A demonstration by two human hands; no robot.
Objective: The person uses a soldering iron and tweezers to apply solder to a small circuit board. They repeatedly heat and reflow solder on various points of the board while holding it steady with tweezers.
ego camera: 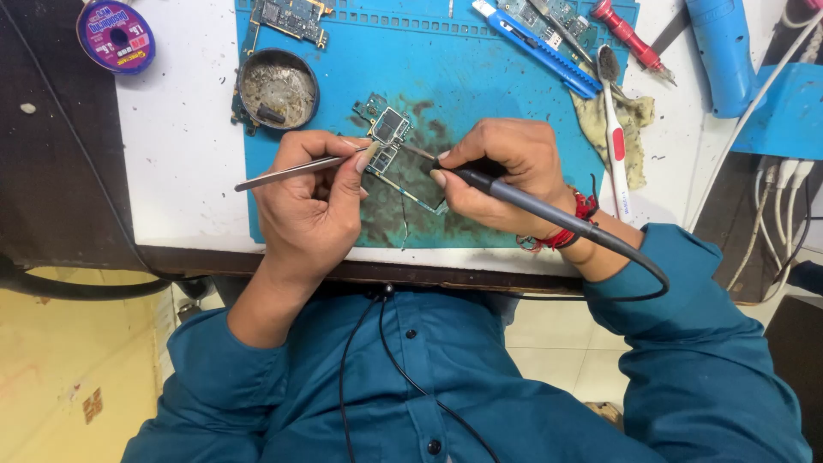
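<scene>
A small phone circuit board (387, 137) lies on the blue work mat (480, 86). My left hand (310, 206) grips metal tweezers (287, 171), with their tips down on the board. My right hand (506, 176) holds a dark soldering iron (514, 195) like a pen. Its tip reaches toward the board's right side, and its cable trails off over my right wrist. Both hands rest on the mat, almost touching each other.
A round tin of flux residue (277, 88) sits at the mat's left. Another circuit board (291, 17), a blue utility knife (536, 47), a red screwdriver (626, 34), a toothbrush (613, 129) on a dirty rag (639, 116) and a solder wick spool (116, 36) surround the work.
</scene>
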